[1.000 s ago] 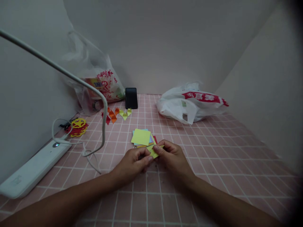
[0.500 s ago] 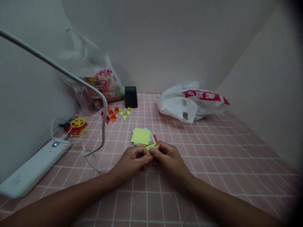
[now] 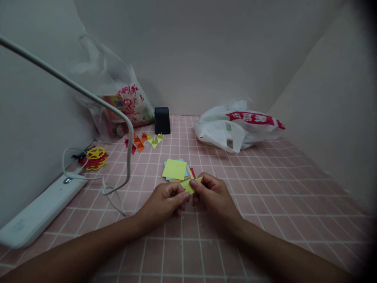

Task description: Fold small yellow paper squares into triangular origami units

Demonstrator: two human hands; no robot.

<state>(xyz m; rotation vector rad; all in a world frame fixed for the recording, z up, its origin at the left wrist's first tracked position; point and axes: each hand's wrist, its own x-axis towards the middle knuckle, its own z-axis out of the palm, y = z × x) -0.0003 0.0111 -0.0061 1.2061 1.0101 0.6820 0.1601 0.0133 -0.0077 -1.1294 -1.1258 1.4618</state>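
I see the left hand [image 3: 167,201] and right hand [image 3: 215,199], fingers clamped on the folded paper [image 3: 186,185] between them, neither nearer. Its long edge runs crosswise, on the near side of the stack [image 3: 174,169].

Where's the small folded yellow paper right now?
Head view, just below centre: the small folded yellow paper is held between the left hand and the right hand, on the near side of the stack of multicoloured square papers.
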